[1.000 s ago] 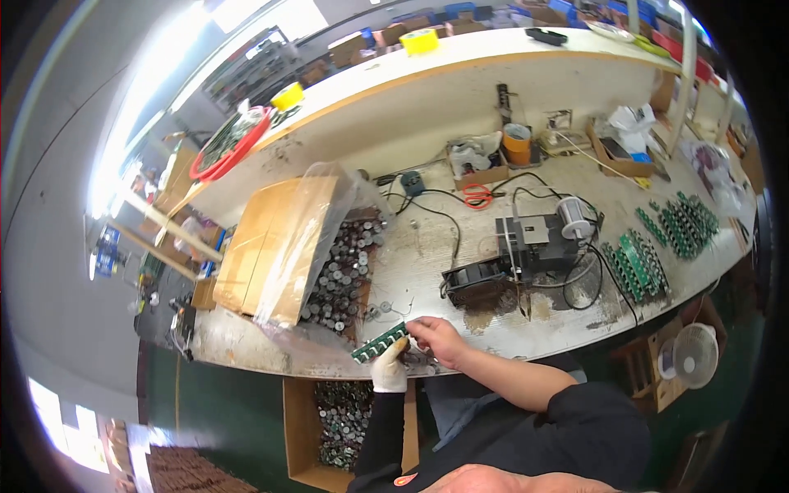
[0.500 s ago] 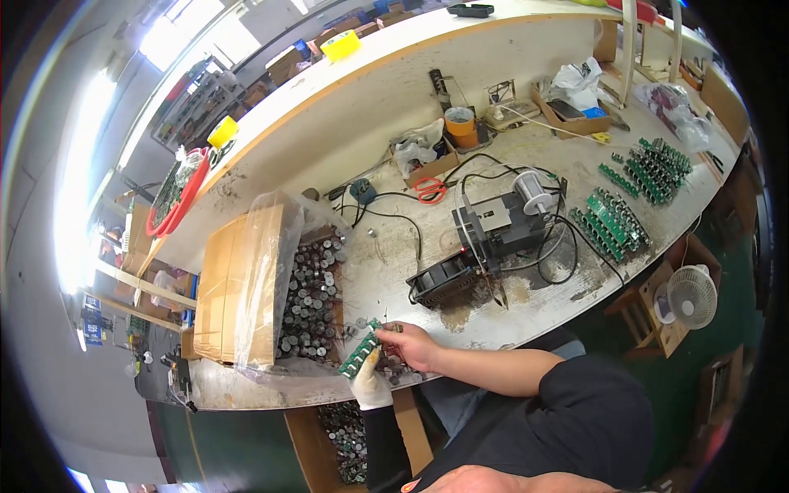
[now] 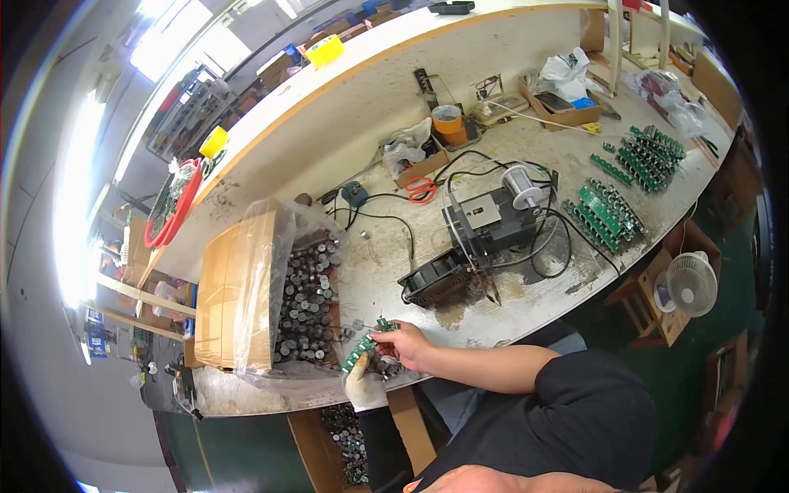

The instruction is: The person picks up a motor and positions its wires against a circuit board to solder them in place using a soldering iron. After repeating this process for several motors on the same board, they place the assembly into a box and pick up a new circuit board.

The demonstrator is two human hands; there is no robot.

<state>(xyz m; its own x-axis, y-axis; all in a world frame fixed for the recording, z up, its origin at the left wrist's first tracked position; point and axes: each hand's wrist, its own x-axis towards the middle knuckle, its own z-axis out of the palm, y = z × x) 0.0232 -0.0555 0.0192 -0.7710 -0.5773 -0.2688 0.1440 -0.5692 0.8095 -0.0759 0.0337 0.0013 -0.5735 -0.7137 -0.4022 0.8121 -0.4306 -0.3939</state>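
Observation:
My left hand (image 3: 366, 388), in a pale glove, is closed on the lower end of a green circuit board strip (image 3: 357, 353) with a row of small parts along it. Bare, my right hand (image 3: 408, 345) pinches a small green board piece (image 3: 385, 324) just beside the strip's upper end. Whether that piece is joined to the strip I cannot tell. Both hands are over the bench's front edge, next to a plastic-lined cardboard box (image 3: 238, 296) with many small round metal motors (image 3: 306, 308) in it. More motors lie partly hidden behind my right hand.
Right of my hands stands a black soldering machine (image 3: 493, 226) with a solder wire spool (image 3: 522, 187) and loose cables. Green board stacks (image 3: 604, 215) lie farther right. Red scissors (image 3: 421, 190) and an orange tape roll (image 3: 448, 123) are behind. A fan (image 3: 692, 283) stands beyond the bench edge.
My view has shifted slightly. My right fingers have moved a little relative to the strip, and a small green piece now shows at their tips. The left hand keeps its hold.

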